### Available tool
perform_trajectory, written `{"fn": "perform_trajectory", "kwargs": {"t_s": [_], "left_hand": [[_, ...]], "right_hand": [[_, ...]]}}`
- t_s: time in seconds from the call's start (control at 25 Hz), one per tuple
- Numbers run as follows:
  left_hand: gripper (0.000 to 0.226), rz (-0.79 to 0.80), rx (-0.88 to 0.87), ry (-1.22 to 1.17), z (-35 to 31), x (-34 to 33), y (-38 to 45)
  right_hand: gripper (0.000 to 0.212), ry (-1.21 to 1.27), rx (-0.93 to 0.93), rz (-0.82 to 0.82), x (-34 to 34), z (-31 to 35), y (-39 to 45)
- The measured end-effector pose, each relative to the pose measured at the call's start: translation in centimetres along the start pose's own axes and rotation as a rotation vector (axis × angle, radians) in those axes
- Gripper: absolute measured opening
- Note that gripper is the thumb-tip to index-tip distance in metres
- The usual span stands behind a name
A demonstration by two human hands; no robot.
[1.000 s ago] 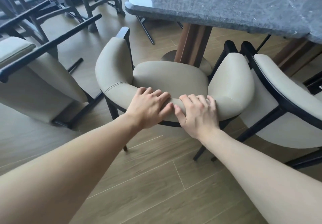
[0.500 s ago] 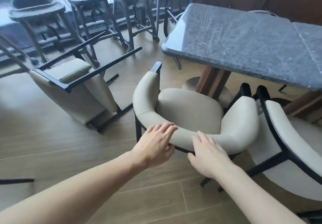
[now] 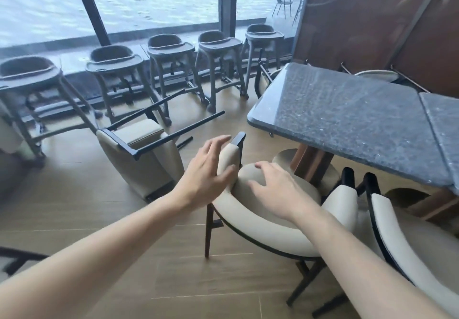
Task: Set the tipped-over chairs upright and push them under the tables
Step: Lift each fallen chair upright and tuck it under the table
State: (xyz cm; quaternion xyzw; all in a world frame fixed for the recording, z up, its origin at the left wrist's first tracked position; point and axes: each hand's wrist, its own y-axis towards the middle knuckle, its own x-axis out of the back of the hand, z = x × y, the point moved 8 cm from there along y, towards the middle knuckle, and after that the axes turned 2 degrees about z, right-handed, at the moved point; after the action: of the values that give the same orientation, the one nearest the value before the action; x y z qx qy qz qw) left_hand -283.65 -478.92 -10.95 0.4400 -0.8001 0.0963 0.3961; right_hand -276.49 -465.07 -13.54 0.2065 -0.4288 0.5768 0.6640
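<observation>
Upright cream chair [image 3: 270, 229] stands near-center, its seat partly under the dark stone table [image 3: 347, 120] at right. Left hand [image 3: 206, 172] has fingers spread and mostly straight, thumb against the chair's left arm pad, gripping nothing. Right hand [image 3: 275, 187] hovers over the seat, fingers loosely splayed, empty; contact with the seat can't be confirmed. Tipped-over chair [image 3: 141, 154] lies on the wood floor [image 3: 74, 209] to the left, legs pointing right. 2nd upright chair [image 3: 397, 239] sits just beside on the right. 5 grey high chairs [image 3: 169, 53] line the far window.
</observation>
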Motion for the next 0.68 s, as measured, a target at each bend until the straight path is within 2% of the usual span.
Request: {"fn": "perform_trajectory", "kwargs": {"t_s": [0.28,0.36,0.52,0.6,0.68], "left_hand": [[0.051,-0.146,0.105,-0.325,-4.3,8.1,1.0],[0.053,-0.163,0.156,-0.435,-4.6,9.9,-0.1],[0.037,-0.234,0.261,-0.625,-3.3,13.3,-2.3],[0.044,-0.254,0.253,-0.646,-2.5,15.3,-3.2],[0.053,-0.276,0.253,-0.649,-1.2,17.2,-4.0]], "right_hand": [[0.051,0.165,0.140,-0.137,6.3,7.0,-1.2],[0.044,0.298,0.143,-0.137,6.7,8.3,-1.5],[0.022,0.601,0.128,-0.101,5.7,10.7,-1.7],[0.010,0.697,0.127,-0.082,4.8,12.0,-1.7],[0.013,0.719,0.128,-0.068,4.1,13.7,-1.7]]}}
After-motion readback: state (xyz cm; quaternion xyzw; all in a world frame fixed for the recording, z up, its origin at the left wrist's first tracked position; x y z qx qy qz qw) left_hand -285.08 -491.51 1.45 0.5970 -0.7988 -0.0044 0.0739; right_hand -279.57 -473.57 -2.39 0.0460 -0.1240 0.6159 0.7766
